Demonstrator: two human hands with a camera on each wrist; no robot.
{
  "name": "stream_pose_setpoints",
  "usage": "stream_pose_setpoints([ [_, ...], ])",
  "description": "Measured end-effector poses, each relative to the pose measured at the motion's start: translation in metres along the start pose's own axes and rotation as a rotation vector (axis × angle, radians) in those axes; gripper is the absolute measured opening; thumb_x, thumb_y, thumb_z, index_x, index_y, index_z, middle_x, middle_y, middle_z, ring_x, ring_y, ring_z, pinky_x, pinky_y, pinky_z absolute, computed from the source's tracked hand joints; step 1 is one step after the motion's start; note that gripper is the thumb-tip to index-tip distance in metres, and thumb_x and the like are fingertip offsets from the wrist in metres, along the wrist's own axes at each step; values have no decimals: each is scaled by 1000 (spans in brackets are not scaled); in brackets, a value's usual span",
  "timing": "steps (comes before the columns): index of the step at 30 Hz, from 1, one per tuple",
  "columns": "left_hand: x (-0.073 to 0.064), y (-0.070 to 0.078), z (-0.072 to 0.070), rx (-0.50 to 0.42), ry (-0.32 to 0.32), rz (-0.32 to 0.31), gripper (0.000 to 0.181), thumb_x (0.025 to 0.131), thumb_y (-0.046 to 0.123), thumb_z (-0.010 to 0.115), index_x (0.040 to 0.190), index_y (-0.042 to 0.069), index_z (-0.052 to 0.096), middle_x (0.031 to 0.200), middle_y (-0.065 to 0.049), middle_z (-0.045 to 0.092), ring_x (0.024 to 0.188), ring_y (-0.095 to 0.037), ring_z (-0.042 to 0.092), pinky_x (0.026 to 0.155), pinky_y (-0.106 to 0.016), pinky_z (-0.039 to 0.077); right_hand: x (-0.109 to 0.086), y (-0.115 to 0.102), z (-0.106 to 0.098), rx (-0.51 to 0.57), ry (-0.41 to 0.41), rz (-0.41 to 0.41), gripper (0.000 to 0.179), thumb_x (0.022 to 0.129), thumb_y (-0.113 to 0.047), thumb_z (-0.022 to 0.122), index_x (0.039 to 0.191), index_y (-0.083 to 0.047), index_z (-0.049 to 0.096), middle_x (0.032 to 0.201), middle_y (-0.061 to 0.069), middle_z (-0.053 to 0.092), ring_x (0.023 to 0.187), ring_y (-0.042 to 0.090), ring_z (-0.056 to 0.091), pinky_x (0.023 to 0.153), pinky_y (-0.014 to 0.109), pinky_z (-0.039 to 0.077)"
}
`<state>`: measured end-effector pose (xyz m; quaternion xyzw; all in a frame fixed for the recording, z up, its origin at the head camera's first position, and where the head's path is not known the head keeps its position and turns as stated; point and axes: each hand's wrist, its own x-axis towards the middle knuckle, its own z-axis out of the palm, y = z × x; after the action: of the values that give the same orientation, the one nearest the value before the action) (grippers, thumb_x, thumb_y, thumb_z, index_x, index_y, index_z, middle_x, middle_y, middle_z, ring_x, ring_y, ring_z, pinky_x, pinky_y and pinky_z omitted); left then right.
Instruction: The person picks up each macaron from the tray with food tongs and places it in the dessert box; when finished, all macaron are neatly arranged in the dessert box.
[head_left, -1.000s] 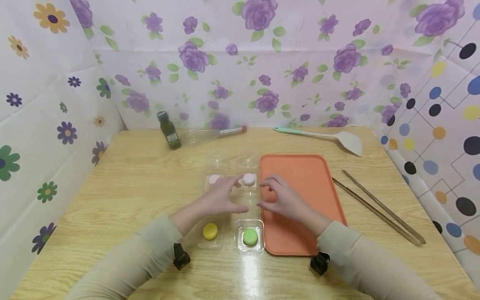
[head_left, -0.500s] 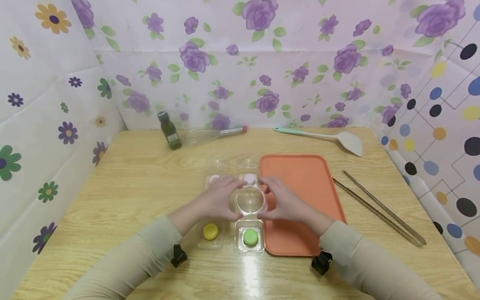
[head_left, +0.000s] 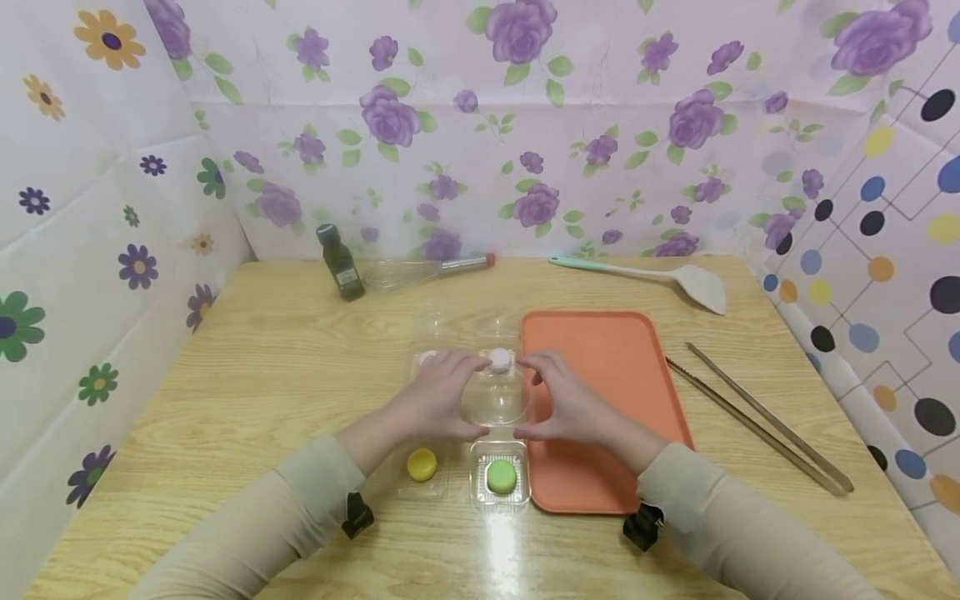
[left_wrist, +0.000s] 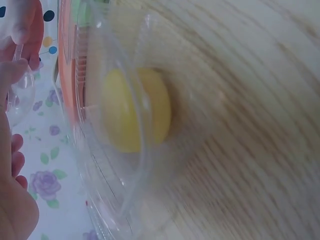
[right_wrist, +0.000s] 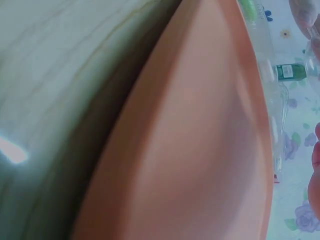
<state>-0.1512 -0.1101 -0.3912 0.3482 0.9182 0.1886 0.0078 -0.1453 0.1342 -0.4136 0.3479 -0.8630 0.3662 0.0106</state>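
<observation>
Between both hands is the domed clear plastic lid (head_left: 497, 407) of a small hinged box. My left hand (head_left: 438, 396) grips its left side and my right hand (head_left: 572, 400) its right side, thumbs near the front edge. In the left wrist view, fingertips meet the rim of the lid (left_wrist: 22, 95). Just in front lies the box's base (head_left: 480, 498), holding a green macaron (head_left: 502, 476). Left of it, a yellow macaron (head_left: 422, 464) sits in another clear box. Behind the hands, a pale pink macaron (head_left: 500, 359) shows, and a second (head_left: 427, 357) is partly hidden by the left hand.
An orange tray (head_left: 607, 350) lies under the right hand and forearm. Metal tongs (head_left: 757, 417) rest to its right. Along the back are a dark bottle (head_left: 341, 262), a whisk (head_left: 427, 271) and a white spatula (head_left: 697, 287). Patterned cloth walls enclose the table.
My hands have come closer together from beside the lid and taken hold of it. Over the last half second they barely move, while the lid's tilt changes slightly. The macarons stay put.
</observation>
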Motion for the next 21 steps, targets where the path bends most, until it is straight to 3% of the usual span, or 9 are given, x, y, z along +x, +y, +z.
stream_pose_setpoints([
  [2,0,0,-2,24,1,7,93,63,46,81,137,7,41,133,-9,46,122,-27,39,105,-46,30,0,-2,-2,77,-15,33,92,67,-24,85,138,1,31,125,15,42,99,22,48,77,38,49],
  [5,-1,1,-5,69,-4,23,92,65,46,80,138,6,40,137,-11,44,124,-28,39,107,-46,28,2,-4,-6,283,-61,133,78,79,-18,76,139,1,30,118,17,50,98,25,51,79,42,48],
  [9,-2,1,-8,131,17,79,90,67,47,78,138,8,40,138,-11,44,125,-28,40,107,-46,27,4,-6,-10,591,-169,291,50,98,-31,46,135,2,38,110,19,57,93,27,54,79,40,47],
  [13,-3,-2,-7,209,92,192,88,66,44,79,137,10,41,135,-8,47,121,-25,42,104,-45,32,5,-6,-10,838,-287,411,71,97,-56,25,132,4,40,104,25,58,86,26,56,71,33,45],
  [16,-4,-5,-5,264,154,270,87,64,44,80,136,11,42,133,-6,49,116,-24,44,100,-42,35,7,-6,-9,934,-346,500,78,93,-65,22,131,1,40,101,24,59,82,24,58,67,28,43],
  [21,-4,-7,-3,296,217,333,88,63,44,81,135,12,43,130,-3,48,112,-24,46,96,-41,38,8,-7,-8,1011,-412,561,68,96,-58,21,132,-2,37,96,21,62,77,22,59,62,25,44],
])
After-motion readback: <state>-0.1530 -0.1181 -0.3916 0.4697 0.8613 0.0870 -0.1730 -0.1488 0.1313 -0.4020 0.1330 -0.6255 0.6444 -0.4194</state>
